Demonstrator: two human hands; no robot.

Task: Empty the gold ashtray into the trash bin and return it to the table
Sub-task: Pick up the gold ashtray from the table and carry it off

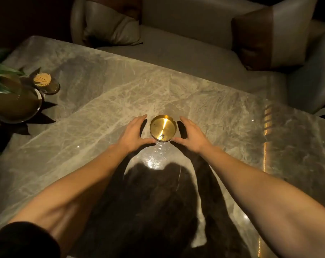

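The gold ashtray [163, 128] is seen sitting flat on the marble desk [105, 101], right in the middle, lit from above so a bright streak is thrown across its bottom. A few dark specks of ash are spotted near its front rim. It is flanked on both sides: the left hand [132, 131] is spread wide just beside it, fingers stretched past the far edge, thumb brought in close to the front rim, though contact there cannot be told for sure. The right hand [190, 134] is held the same way on the other side, spread wide, its thumb tip pointed at the front rim, fingers arched and kept apart from the wall. Nothing is gripped by either hand. Both bare forearms are reached out over the desk, and a dark sleeve [22, 239] is seen at the lower left corner. A large shadow is cast on the desk between the arms. Over at the far left, a jar of toothpicks [44, 81] is stood beside a potted plant [10, 94]. Behind the desk, a pale sofa [176, 43] with cushions is seen.
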